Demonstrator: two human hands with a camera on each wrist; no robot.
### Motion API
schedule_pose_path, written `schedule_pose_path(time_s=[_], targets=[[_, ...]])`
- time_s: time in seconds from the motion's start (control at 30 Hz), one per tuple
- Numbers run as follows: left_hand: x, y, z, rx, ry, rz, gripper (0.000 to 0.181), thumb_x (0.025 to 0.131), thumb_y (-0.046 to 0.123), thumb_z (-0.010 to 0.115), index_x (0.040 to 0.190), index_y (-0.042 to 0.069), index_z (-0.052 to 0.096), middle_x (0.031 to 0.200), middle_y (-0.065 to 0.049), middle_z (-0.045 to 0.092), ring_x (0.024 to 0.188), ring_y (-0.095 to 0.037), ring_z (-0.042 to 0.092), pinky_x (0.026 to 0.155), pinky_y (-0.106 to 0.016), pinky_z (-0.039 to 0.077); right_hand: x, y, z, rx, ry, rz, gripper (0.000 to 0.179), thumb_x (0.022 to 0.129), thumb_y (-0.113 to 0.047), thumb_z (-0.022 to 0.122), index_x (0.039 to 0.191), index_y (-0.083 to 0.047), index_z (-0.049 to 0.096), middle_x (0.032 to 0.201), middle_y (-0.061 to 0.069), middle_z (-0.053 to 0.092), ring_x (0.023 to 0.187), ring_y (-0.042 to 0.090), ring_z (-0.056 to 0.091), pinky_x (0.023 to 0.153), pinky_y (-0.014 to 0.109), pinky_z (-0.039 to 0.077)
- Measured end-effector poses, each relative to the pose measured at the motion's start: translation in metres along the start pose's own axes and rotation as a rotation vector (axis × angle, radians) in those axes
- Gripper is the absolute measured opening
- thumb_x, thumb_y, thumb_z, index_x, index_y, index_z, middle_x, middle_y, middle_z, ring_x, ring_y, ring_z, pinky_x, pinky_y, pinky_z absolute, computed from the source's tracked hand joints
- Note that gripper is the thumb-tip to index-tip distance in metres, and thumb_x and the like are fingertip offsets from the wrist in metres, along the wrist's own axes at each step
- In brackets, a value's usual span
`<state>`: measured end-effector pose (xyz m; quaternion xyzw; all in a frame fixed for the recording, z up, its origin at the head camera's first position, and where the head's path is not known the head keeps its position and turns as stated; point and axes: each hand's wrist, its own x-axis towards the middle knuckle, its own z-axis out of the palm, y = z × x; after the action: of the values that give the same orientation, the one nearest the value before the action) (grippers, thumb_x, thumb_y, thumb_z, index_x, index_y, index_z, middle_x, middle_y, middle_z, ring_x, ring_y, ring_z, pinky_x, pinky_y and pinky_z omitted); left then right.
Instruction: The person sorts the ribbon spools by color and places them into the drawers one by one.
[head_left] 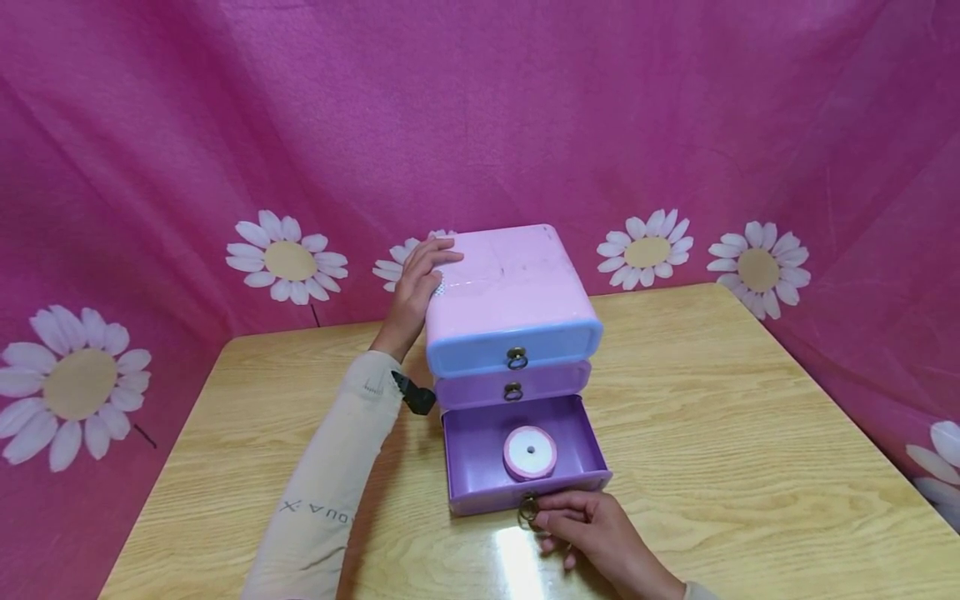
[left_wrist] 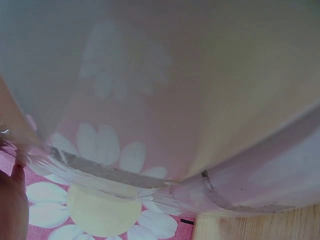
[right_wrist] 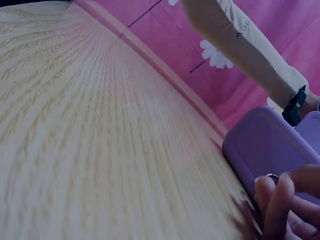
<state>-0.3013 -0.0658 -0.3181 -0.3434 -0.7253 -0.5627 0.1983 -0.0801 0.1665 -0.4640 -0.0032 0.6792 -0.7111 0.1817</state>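
A small three-drawer chest (head_left: pixel 517 283) with a pink top stands on the table, its front towards me. Its bottom drawer (head_left: pixel 476 454) is pulled out, and a spool of ribbon (head_left: pixel 530 452), white-faced with a pink edge, lies inside. My right hand (head_left: pixel 592 533) pinches the brass ring pull (head_left: pixel 528 510) on that drawer's front; the right wrist view shows the ring at the fingertips (right_wrist: pixel 285 182). My left hand (head_left: pixel 420 287) rests on the chest's upper left edge, fingers extended over the top. The upper blue drawer (head_left: pixel 480 348) and the middle purple drawer (head_left: pixel 472 390) are closed.
The wooden table (head_left: pixel 735 433) extends on both sides of the chest. Behind it hangs a pink cloth (head_left: pixel 465 125) printed with white daisies. A black wrist strap (head_left: pixel 412 393) sits on the left sleeve.
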Motion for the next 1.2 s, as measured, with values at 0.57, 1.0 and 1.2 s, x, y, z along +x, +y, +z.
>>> schedule_pose_path(time_s=[0.57, 1.0, 1.2], targets=[[0.002, -0.043, 0.0, 0.026, -0.003, 0.015, 0.033, 0.089, 0.015, 0.038, 0.113, 0.012, 0.061, 0.133, -0.002, 0.045, 0.134, -0.012, 0.018, 0.109, -0.033, 0.007, 0.003, 0.001, 0.006, -0.024, 0.095, 0.028, 0.035, 0.078, -0.015, 0.068, 0.1, 0.01, 0.06, 0.08, 0.016, 0.068, 0.056, 0.016, 0.062, 0.041, 0.022, 0.044], [-0.001, -0.003, -0.001, -0.003, -0.001, -0.01, 0.033, 0.087, 0.0, 0.036, 0.111, -0.005, 0.057, 0.132, -0.019, 0.042, 0.135, -0.018, 0.017, 0.109, -0.035, 0.006, 0.003, -0.002, 0.008, -0.027, 0.13, 0.028, 0.035, 0.076, -0.017, 0.069, 0.098, 0.009, 0.062, 0.079, 0.015, 0.068, 0.057, 0.017, 0.063, 0.043, 0.022, 0.046], [-0.001, -0.001, -0.001, -0.004, -0.005, -0.025, 0.033, 0.087, -0.001, 0.036, 0.112, -0.004, 0.057, 0.133, -0.019, 0.042, 0.135, -0.018, 0.016, 0.109, -0.035, 0.006, 0.004, -0.001, 0.009, -0.026, 0.135, 0.015, 0.033, 0.077, -0.018, 0.069, 0.097, 0.007, 0.063, 0.081, 0.016, 0.067, 0.058, 0.017, 0.063, 0.043, 0.024, 0.048]])
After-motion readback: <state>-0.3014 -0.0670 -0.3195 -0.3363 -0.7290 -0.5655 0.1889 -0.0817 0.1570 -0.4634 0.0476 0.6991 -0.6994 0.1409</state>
